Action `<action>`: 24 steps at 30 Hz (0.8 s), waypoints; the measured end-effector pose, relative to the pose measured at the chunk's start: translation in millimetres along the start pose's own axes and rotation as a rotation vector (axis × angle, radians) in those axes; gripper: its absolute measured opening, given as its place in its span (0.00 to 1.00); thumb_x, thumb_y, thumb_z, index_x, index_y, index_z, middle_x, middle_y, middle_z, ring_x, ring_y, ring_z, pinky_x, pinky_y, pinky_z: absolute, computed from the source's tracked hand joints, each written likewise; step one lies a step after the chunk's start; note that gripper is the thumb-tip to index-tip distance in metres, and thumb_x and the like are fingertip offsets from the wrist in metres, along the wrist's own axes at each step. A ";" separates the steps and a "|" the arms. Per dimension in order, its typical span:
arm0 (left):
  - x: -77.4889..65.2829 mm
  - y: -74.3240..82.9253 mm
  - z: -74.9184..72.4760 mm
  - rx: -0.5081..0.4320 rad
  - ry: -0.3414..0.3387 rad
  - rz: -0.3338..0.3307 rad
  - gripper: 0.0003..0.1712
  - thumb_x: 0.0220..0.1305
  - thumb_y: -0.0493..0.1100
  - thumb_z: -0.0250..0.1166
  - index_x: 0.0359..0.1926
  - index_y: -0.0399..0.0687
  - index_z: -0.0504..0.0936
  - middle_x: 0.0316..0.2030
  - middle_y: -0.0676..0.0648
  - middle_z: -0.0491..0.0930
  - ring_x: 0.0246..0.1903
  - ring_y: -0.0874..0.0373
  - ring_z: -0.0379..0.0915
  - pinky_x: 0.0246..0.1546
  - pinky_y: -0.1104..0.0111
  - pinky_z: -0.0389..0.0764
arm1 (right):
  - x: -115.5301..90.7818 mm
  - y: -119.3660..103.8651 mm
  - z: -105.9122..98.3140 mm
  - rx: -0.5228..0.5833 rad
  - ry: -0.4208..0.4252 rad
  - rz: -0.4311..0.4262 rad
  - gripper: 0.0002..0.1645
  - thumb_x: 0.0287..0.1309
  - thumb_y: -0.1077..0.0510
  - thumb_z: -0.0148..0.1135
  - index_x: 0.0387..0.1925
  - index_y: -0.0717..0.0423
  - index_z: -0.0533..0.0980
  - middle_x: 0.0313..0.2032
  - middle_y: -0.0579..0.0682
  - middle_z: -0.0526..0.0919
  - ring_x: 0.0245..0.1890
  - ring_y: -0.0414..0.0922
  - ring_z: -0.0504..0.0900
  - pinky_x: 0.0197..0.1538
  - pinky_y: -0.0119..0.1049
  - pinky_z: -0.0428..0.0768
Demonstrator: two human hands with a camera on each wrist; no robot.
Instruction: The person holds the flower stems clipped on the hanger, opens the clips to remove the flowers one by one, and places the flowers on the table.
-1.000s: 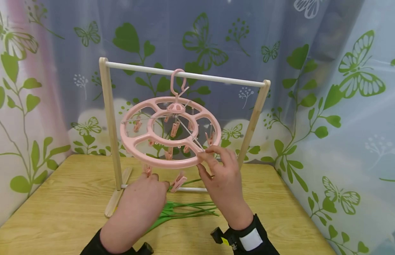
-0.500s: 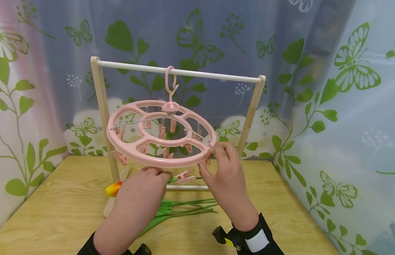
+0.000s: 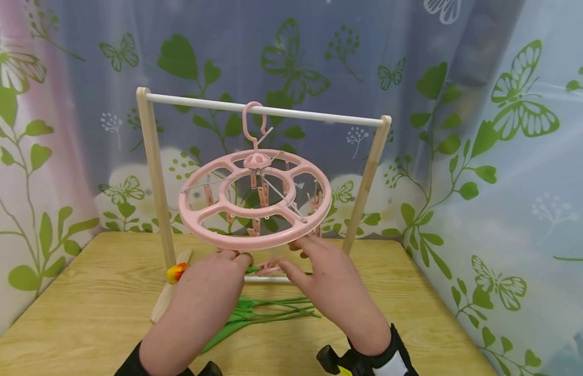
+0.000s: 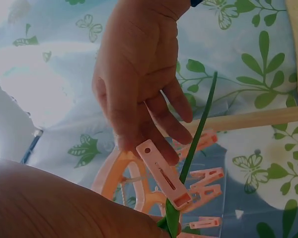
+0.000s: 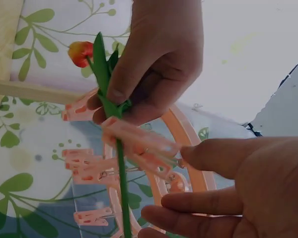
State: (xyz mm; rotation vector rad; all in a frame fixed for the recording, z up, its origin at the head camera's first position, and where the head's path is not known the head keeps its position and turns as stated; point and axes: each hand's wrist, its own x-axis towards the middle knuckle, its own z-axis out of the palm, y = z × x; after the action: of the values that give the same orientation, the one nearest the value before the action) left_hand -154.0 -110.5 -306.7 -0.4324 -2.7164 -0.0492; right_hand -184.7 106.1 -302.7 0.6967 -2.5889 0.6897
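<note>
My left hand [image 3: 211, 287] pinches a red-and-yellow artificial tulip [image 5: 80, 53] by its green leaves and stem, below the hanger. A pink clothespin [image 5: 139, 141] hanging from the front of the round pink drying hanger [image 3: 244, 242] lies across the tulip's stem; in the left wrist view its lower end [image 4: 181, 199] meets the stem. Whether it grips the stem, I cannot tell. My right hand [image 3: 331, 282] is beside this clothespin, fingers extended beneath the hanger's front right rim. In the right wrist view the thumb touches the clothespin's end, with the other fingers spread apart from it.
A wooden stand with a white top rod [image 3: 315, 114] carries the hanger by its hook. Several other pink clothespins [image 3: 263, 194] dangle inside the ring. More green stems [image 3: 282, 308] lie on the wooden table [image 3: 84, 297], partly behind my left forearm. Patterned curtains enclose the back and sides.
The hanger swung left, then back right. My right hand has left the hanger's rim and moved down to the clothespin. The tulip's bloom has come into view left of my left hand.
</note>
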 end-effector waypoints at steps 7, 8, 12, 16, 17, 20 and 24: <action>2.2 0.6 1.6 -0.054 0.033 0.010 0.06 0.68 0.37 0.76 0.44 0.50 0.89 0.33 0.51 0.86 0.25 0.60 0.76 0.25 0.65 0.78 | -0.9 -0.1 3.0 0.010 0.023 -0.099 0.19 0.67 0.45 0.78 0.55 0.42 0.87 0.50 0.42 0.92 0.54 0.44 0.90 0.52 0.43 0.88; 2.4 0.6 1.9 -0.062 0.041 0.011 0.05 0.69 0.37 0.76 0.43 0.50 0.89 0.32 0.52 0.86 0.24 0.60 0.75 0.25 0.65 0.77 | -0.4 0.1 4.0 0.011 0.031 -0.123 0.17 0.65 0.45 0.79 0.53 0.42 0.88 0.49 0.41 0.92 0.53 0.43 0.90 0.51 0.41 0.88; 2.5 0.0 3.3 -0.055 0.080 0.020 0.05 0.68 0.37 0.77 0.41 0.50 0.89 0.31 0.53 0.87 0.21 0.62 0.74 0.22 0.67 0.76 | 0.4 -0.1 7.4 0.020 0.063 -0.184 0.15 0.63 0.46 0.80 0.49 0.43 0.88 0.46 0.39 0.91 0.49 0.39 0.89 0.48 0.37 0.86; 1.5 -0.5 4.1 -0.032 0.092 0.029 0.05 0.68 0.37 0.77 0.41 0.51 0.89 0.28 0.53 0.85 0.19 0.63 0.73 0.20 0.68 0.74 | -0.1 -1.4 10.1 0.025 0.079 -0.187 0.13 0.65 0.47 0.79 0.48 0.43 0.88 0.46 0.39 0.91 0.48 0.40 0.90 0.46 0.36 0.86; 1.3 -0.5 4.1 -0.029 0.092 0.030 0.05 0.68 0.38 0.77 0.41 0.51 0.89 0.28 0.53 0.85 0.19 0.63 0.72 0.20 0.68 0.74 | 0.0 -1.7 10.8 0.023 0.082 -0.188 0.13 0.65 0.47 0.79 0.49 0.43 0.88 0.46 0.40 0.91 0.48 0.41 0.90 0.46 0.36 0.86; 1.3 -1.0 4.8 -0.024 0.094 0.033 0.05 0.68 0.38 0.77 0.41 0.51 0.90 0.27 0.53 0.85 0.18 0.63 0.72 0.19 0.67 0.73 | 0.4 -2.4 12.4 0.020 0.091 -0.192 0.14 0.65 0.47 0.78 0.49 0.44 0.88 0.46 0.41 0.91 0.48 0.43 0.91 0.46 0.37 0.87; 2.1 -1.3 6.8 -0.017 0.101 0.036 0.06 0.67 0.36 0.76 0.41 0.52 0.90 0.26 0.53 0.85 0.19 0.63 0.74 0.19 0.66 0.74 | 0.7 -2.9 13.9 0.023 0.094 -0.198 0.14 0.65 0.48 0.79 0.49 0.45 0.88 0.46 0.41 0.91 0.46 0.43 0.91 0.46 0.37 0.87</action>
State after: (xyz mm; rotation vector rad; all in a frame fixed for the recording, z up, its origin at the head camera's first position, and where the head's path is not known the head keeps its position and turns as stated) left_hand -158.8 -110.5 -312.2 -0.4716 -2.6104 -0.0824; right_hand -186.8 96.2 -312.6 0.8912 -2.3908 0.6737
